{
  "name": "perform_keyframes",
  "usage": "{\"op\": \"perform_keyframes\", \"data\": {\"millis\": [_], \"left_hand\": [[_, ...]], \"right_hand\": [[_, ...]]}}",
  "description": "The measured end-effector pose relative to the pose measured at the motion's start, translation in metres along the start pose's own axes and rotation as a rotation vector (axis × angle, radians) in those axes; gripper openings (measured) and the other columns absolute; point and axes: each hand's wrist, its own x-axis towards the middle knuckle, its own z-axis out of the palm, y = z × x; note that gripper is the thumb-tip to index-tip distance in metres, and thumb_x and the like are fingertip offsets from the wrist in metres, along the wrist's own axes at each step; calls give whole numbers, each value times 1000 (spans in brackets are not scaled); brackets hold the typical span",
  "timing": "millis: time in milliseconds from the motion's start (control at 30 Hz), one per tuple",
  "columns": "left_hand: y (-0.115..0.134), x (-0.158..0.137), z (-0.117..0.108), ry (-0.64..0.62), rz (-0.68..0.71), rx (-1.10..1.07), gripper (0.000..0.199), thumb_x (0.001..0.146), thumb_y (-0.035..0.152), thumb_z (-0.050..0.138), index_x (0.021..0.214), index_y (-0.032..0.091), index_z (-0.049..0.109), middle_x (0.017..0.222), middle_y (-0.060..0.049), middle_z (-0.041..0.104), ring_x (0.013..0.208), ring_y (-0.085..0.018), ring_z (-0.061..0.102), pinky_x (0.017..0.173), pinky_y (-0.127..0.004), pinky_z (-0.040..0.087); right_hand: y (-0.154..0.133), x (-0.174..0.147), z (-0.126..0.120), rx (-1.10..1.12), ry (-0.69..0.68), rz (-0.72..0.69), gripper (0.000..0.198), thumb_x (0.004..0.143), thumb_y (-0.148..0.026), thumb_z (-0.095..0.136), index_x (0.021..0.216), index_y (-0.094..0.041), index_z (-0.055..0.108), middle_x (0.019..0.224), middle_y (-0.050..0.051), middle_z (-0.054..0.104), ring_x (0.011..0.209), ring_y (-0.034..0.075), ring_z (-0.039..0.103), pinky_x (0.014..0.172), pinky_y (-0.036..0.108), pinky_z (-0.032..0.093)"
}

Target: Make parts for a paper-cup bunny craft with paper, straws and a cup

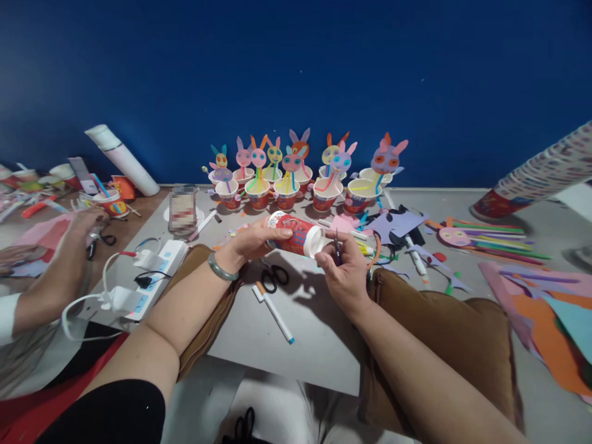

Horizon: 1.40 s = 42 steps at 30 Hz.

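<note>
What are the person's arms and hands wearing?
Both forearms are bare. The left hand has a smooth grey-green bangle round its wrist, and a black short sleeve shows on the upper left arm. The right hand has no bracelet, watch or glove that shows. No rings can be made out on either hand.

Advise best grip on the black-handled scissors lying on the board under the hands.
Take the black-handled scissors by the two handle loops, coming straight down from above: they lie flat, loops toward the right and clear, while the left hand hovers over the blade end.
</note>
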Motion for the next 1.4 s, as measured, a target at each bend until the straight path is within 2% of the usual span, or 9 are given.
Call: {"op": "perform_keyframes", "data": {"millis": [200,367,533,767,900,1000,1100,1267,1400], "left_hand": [[4,6,-7,168,105,-40,41,61,31,82,95,12,71,85,-8,75,81,-20,70,77,-29,51],[4,3,-4,72,20,22,39,63,30,81,95,9,70,83,-9,74,73,-18,68,73,-29,51],[-1,5,-1,35,-38,114,43,64,34,82,95,11,66,87,-7,71,73,-15,65,71,-26,50],[-19,13,4,542,176,311,71,64,36,85,122,20,46,114,-8,59,107,-18,59,93,-32,47],[-22,8,21,396,3,108,75,71,40,80,130,25,37,111,-7,63,95,-17,64,87,-36,51],[-20,7,28,281,-22,4,64,69,42,81,118,23,46,104,-4,64,81,-15,65,74,-31,54],[-17,8,27,264,-13,-46,53,68,41,82,107,20,54,91,-1,65,72,-12,63,66,-28,53],[-15,14,18,411,24,-181,41,67,29,81,99,17,59,82,1,65,65,-9,60,61,-21,49],[-14,19,15,474,19,-261,31,71,28,77,93,16,59,74,1,62,61,-9,59,60,-22,50]], "right_hand": [[-5,1,0,-42,50,-9,38,80,-54,69,93,-22,54,66,-5,49,55,10,43,54,26,38],[-3,-2,4,-21,-55,26,68,70,-42,81,127,-21,50,69,-5,54,58,12,50,57,28,43],[0,-2,4,-123,-70,-23,58,70,-41,79,120,-22,58,100,5,66,75,16,60,68,31,50],[8,7,2,-125,120,83,58,72,-49,75,117,-19,54,96,5,66,72,16,61,64,31,51],[8,5,3,-203,124,26,59,74,-48,75,122,-20,55,97,5,66,68,15,59,62,31,51],[7,2,3,-289,72,-81,59,74,-46,76,123,-21,56,108,7,68,79,18,63,73,34,54],[7,1,2,-313,-5,-112,56,77,-46,73,125,-22,57,114,8,68,85,19,66,78,34,54],[8,-3,3,-366,-192,-86,50,85,-49,65,126,-22,60,85,4,69,65,16,59,65,30,49],[6,-4,4,-410,-207,-46,37,87,-51,60,106,-19,65,62,-3,54,54,12,46,56,26,40]]}}
